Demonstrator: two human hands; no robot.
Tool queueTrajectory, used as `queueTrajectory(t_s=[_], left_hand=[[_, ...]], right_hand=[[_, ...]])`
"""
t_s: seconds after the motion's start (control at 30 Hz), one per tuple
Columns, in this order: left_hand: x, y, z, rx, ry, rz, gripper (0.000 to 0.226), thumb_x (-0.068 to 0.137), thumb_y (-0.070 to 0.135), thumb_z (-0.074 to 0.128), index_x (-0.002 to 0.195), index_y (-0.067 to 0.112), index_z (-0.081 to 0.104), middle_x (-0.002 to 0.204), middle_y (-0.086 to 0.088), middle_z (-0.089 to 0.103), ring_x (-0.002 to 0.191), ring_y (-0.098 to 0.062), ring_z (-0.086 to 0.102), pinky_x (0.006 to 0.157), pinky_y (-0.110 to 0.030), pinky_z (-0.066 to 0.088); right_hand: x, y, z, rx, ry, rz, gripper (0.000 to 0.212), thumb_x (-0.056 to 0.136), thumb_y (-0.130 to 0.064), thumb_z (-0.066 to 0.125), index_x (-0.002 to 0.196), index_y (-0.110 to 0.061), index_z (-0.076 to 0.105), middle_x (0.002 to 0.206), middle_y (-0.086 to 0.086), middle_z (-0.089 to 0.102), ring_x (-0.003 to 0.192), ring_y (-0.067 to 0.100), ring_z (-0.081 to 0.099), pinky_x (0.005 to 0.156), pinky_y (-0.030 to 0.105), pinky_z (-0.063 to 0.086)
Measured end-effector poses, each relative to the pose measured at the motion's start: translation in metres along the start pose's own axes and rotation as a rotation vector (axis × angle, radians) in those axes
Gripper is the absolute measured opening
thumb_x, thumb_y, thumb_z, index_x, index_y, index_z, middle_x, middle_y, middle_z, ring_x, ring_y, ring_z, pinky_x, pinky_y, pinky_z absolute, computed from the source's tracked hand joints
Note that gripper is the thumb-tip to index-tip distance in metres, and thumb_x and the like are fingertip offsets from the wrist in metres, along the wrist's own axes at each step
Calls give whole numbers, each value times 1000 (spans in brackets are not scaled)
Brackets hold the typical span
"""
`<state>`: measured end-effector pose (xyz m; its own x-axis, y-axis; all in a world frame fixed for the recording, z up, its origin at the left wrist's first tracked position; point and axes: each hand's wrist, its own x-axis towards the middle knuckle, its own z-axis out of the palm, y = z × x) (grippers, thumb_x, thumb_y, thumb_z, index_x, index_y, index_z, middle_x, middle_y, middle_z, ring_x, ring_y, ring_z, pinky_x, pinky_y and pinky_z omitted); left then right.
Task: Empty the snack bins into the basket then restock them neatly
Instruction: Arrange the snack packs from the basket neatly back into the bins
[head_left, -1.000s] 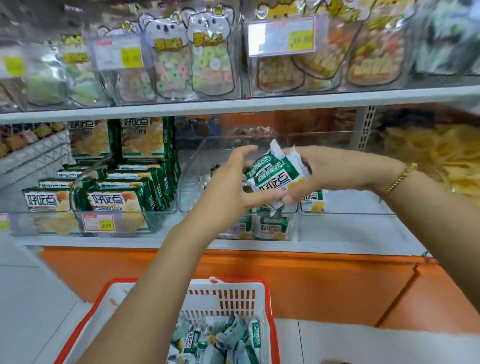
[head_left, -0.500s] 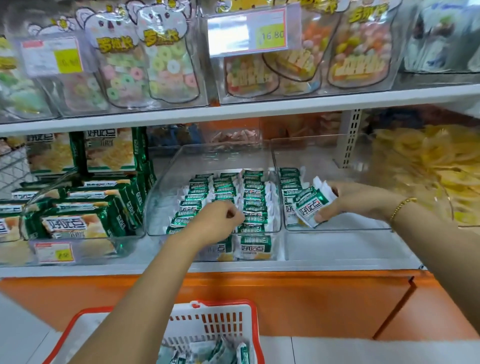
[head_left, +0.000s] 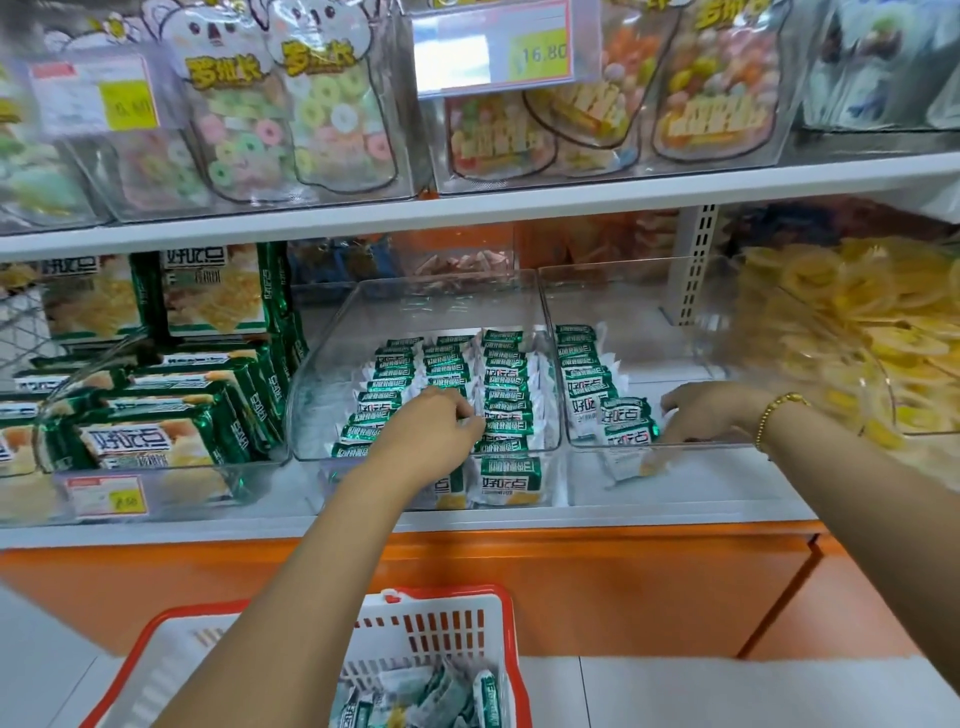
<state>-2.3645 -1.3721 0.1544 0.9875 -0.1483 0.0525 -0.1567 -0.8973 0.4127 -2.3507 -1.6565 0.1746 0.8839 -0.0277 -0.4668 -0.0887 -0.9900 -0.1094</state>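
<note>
**Left grip** (head_left: 441, 426): knuckles up, fingers curled down onto the rows of snack packets (head_left: 447, 364) in the middle bin (head_left: 322, 364). The fingertips touched the packet tops. The palm hid whether any packet was pinched, so I could not tell. The pose was judged to be one of squaring a row, not lifting from it.

**Right grip** (head_left: 711, 413): reached into the right bin (head_left: 649, 291) from the side. Fingers and thumb appeared closed on the end of the front packets (head_left: 626, 418), holding them on edge against the single row (head_left: 582, 358) behind. This was judged to be so that they would stand in line and not fall flat.

**Bins:** both were clear-walled and stood side by side on the shelf (head_left: 701, 483). The middle bin carried three close rows, label up, so the stock read from the front. Most of the right bin's floor was bare.

**Basket** (head_left: 457, 629): stood below the shelf, directly under the arms and within easy reach. Loose packets (head_left: 447, 696) lay jumbled in it.

**Assessment:** emptying appeared done. Restocking was under way, with the right bin barely begun.

**Risk:** the upright packets were judged light and liable to topple in a chain if nudged.
</note>
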Motion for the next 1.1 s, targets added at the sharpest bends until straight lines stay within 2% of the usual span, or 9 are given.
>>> queueTrajectory(t_s=[0.17, 0.33, 0.47, 0.57, 0.63, 0.8, 0.93, 1.0, 1.1], left_hand=[[-8, 1, -2, -26, 60, 47, 23, 95, 33, 47, 103, 19, 63, 101, 1, 63, 84, -15, 59, 76, -34, 52], [-50, -2, 2, -256, 522, 350, 21, 96, 24, 45, 97, 14, 64, 96, 8, 57, 88, -4, 50, 76, -15, 39], [-100, -30, 21, -312, 635, 401, 33, 94, 24, 43, 65, 11, 50, 63, 6, 44, 60, -7, 39, 57, -15, 30], [-125, -78, 56, -237, 490, 299, 37, 95, 31, 42, 60, 19, 40, 55, 14, 33, 50, -3, 32, 51, -16, 24], [-136, -114, 85, -165, 289, 141, 40, 97, 37, 42, 62, 18, 47, 56, 11, 44, 52, -3, 42, 52, -25, 36], [-177, -182, 160, -255, -223, -309, 12, 97, 26, 54, 99, 15, 60, 88, -5, 56, 79, -19, 51, 74, -32, 41], [-207, -204, 203, -486, -381, -631, 10, 92, 23, 62, 92, 20, 53, 88, -3, 52, 80, -20, 48, 79, -33, 46], [-211, -209, 222, -513, -425, -693, 26, 91, 21, 63, 111, 6, 56, 98, -11, 59, 82, -24, 56, 75, -34, 50], [-208, -206, 241, -549, -429, -731, 14, 88, 18, 65, 88, 7, 56, 78, -6, 54, 73, -23, 51, 74, -38, 52]], right_hand=[[3, -22, 3, 131, 83, -139, 40, 88, -35, 60, 111, -2, 65, 119, 16, 62, 97, 24, 56, 93, 35, 44], [-16, -31, 2, 188, 252, -82, 49, 88, -34, 65, 128, -6, 56, 130, 12, 56, 116, 26, 53, 95, 31, 41], [-52, -45, -2, 246, 609, -171, 29, 87, -29, 66, 79, -2, 60, 76, 13, 60, 69, 24, 51, 61, 31, 40], [-90, -79, 18, 259, 489, -366, 38, 86, -35, 65, 62, -9, 50, 57, 3, 47, 54, 16, 41, 49, 27, 32], [-97, -105, 45, 212, 368, -459, 39, 88, -35, 64, 62, -13, 45, 57, -1, 44, 53, 12, 39, 50, 24, 29], [-62, -160, 153, -51, 3, -625, 22, 90, -36, 60, 104, -19, 59, 93, -4, 58, 81, 8, 48, 63, 16, 37], [-10, -186, 243, -181, -119, -616, 45, 89, -20, 58, 133, -17, 51, 131, 8, 53, 116, 25, 52, 96, 38, 47], [10, -193, 272, -222, -161, -612, 42, 87, -6, 54, 128, -12, 55, 126, 13, 58, 114, 30, 54, 95, 42, 47], [28, -199, 299, -293, -178, -611, 44, 86, 5, 46, 127, -8, 54, 119, 16, 60, 109, 31, 56, 90, 40, 49]])
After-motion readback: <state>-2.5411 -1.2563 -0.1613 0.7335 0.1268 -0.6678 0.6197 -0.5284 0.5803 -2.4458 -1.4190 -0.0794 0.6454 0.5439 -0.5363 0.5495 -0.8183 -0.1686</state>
